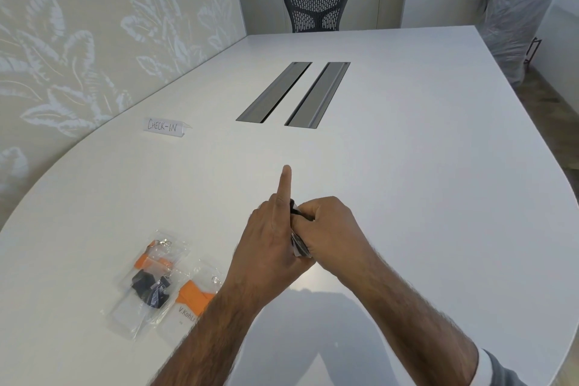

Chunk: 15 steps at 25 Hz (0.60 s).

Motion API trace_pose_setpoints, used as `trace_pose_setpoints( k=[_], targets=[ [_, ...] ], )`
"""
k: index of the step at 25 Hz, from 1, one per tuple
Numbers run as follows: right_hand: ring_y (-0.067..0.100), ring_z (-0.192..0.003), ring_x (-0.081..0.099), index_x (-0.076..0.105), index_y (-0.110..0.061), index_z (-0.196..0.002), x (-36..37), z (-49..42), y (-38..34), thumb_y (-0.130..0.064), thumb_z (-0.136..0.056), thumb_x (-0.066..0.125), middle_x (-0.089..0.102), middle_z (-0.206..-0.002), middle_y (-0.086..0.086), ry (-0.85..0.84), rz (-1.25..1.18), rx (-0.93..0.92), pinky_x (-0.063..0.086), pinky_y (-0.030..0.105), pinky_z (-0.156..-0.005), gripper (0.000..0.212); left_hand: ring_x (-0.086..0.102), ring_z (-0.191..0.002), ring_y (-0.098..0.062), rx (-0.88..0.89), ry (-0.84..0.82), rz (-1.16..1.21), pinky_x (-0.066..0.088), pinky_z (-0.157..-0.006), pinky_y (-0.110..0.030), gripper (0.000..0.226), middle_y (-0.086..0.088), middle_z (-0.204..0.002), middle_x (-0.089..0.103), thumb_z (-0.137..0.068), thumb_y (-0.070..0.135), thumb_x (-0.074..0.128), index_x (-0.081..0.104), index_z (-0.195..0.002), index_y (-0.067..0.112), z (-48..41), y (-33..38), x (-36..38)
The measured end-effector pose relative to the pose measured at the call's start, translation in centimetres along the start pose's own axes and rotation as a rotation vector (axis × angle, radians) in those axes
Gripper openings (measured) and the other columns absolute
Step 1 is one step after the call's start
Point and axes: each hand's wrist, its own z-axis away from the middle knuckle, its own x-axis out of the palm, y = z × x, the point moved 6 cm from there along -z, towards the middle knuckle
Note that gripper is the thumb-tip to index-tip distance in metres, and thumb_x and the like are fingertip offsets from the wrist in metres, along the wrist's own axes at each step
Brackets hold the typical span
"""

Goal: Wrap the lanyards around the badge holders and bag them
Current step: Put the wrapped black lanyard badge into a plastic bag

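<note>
Both my hands meet over the middle of the white table [407,166]. My left hand [269,247] holds a badge holder [300,247] edge-on, its index finger pointing straight up. My right hand [326,229] curls round the holder and the black lanyard [294,208], which shows as a dark loop between the hands. Most of the holder is hidden by my fingers. At the near left lie a clear bag [147,282] holding an orange-topped badge with a black lanyard, and another orange-topped badge [191,307] reading "V.Kohl", partly under my left forearm.
A folded "CHECK-IN" card [164,127] stands at the far left of the table. Two grey cable slots [294,94] run down its centre. A black mesh chair [316,0] sits at the far end, and a plastic-wrapped object [513,16] stands at the right.
</note>
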Motion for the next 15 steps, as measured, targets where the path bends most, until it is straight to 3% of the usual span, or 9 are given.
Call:
trace_pose_setpoints(
  k=[3, 5, 7, 9, 10, 12, 15],
  targets=[
    [0.016, -0.052, 0.040, 0.054, -0.009, -0.059, -0.2, -0.1, 0.1, -0.019, -0.092, 0.061, 0.044, -0.052, 0.000, -0.022, -0.090, -0.006, 0.034, 0.026, -0.050, 0.034, 0.048, -0.106, -0.003, -0.014, 0.029, 0.022, 0.049, -0.096, -0.031, 0.128, 0.013, -0.121, 0.054, -0.076, 0.035, 0.076, -0.024, -0.154, 0.046, 0.1, 0.2, -0.3],
    [0.016, -0.058, 0.049, 0.064, -0.003, -0.070, -0.7, -0.1, 0.0, -0.021, -0.092, 0.065, 0.053, -0.061, 0.004, 0.003, -0.189, -0.030, 0.040, 0.029, -0.056, 0.029, 0.041, -0.110, 0.007, -0.135, 0.004, 0.091, 0.042, -0.103, -0.026, 0.128, 0.023, -0.126, 0.046, -0.075, 0.044, 0.081, -0.018, -0.156, 0.045, 0.1, -0.3, -0.3],
    [0.015, -0.060, 0.049, 0.070, -0.001, -0.080, -1.0, 0.0, -0.2, -0.022, -0.093, 0.067, 0.054, -0.065, 0.005, 0.047, -0.227, -0.066, 0.040, 0.029, -0.059, 0.024, 0.043, -0.113, 0.006, -0.201, 0.027, 0.076, 0.037, -0.106, -0.026, 0.111, 0.026, -0.125, 0.046, -0.075, 0.048, 0.080, 0.009, -0.160, 0.038, -0.1, -0.7, -0.5],
    [0.012, -0.058, 0.048, 0.069, -0.002, -0.081, -0.9, 0.1, -0.1, -0.021, -0.095, 0.065, 0.054, -0.064, 0.002, 0.032, -0.202, -0.073, 0.039, 0.024, -0.056, 0.025, 0.052, -0.109, -0.004, -0.116, 0.081, -0.023, 0.041, -0.105, -0.031, 0.075, 0.021, -0.117, 0.054, -0.076, 0.044, 0.076, 0.041, -0.141, 0.033, -0.4, -0.6, -0.9],
    [0.012, -0.057, 0.047, 0.067, -0.003, -0.077, -0.7, 0.2, -0.1, -0.022, -0.096, 0.063, 0.053, -0.063, 0.000, -0.005, -0.170, -0.055, 0.038, 0.023, -0.055, 0.027, 0.055, -0.105, -0.008, -0.086, 0.080, -0.054, 0.043, -0.102, -0.033, 0.062, 0.018, -0.113, 0.056, -0.076, 0.042, 0.074, 0.048, -0.131, 0.030, -0.4, -0.5, -0.9],
    [0.015, -0.054, 0.041, 0.056, -0.010, -0.064, -0.6, 0.4, 0.0, -0.022, -0.097, 0.059, 0.046, -0.056, -0.004, -0.096, -0.072, -0.011, 0.033, 0.025, -0.052, 0.035, 0.055, -0.102, -0.011, -0.037, 0.055, -0.073, 0.045, -0.101, -0.036, 0.057, 0.014, -0.110, 0.058, -0.074, 0.040, 0.069, 0.051, -0.126, 0.025, -0.2, -0.4, -0.7],
    [0.014, -0.046, 0.034, 0.043, -0.015, -0.057, -0.9, 0.1, -0.1, -0.012, -0.093, 0.052, 0.041, -0.048, -0.006, -0.181, 0.113, 0.015, 0.028, 0.022, -0.043, 0.038, 0.050, -0.106, -0.010, 0.016, 0.018, -0.063, 0.043, -0.103, -0.030, 0.088, 0.010, -0.114, 0.056, -0.073, 0.033, 0.074, 0.033, -0.150, 0.023, 0.3, 0.3, 0.1]
  ],
)
